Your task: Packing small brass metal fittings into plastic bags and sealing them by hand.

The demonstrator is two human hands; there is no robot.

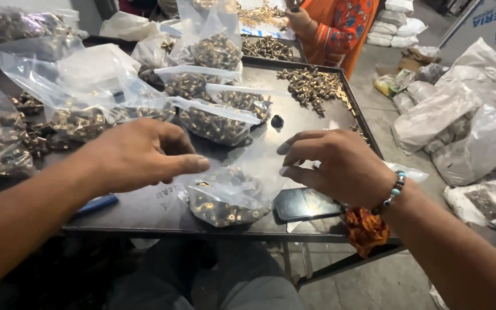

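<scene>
A clear plastic bag (pixel 228 198) filled with small brass fittings lies near the front edge of the dark metal table (pixel 317 123). My left hand (pixel 139 152) pinches the bag's open top on the left. My right hand (pixel 334 163), with a bead bracelet at the wrist, holds the bag's top on the right, fingers curled. Both hands sit above the bag, spreading its mouth.
Several more filled clear bags (pixel 213 120) lie across the table's middle and left. A loose pile of brass fittings (pixel 311 86) is at the far right. A dark phone (pixel 305 204), a blue pen (pixel 96 204) and a small black knob (pixel 277 121) rest nearby. Another person in orange (pixel 340 26) works beyond.
</scene>
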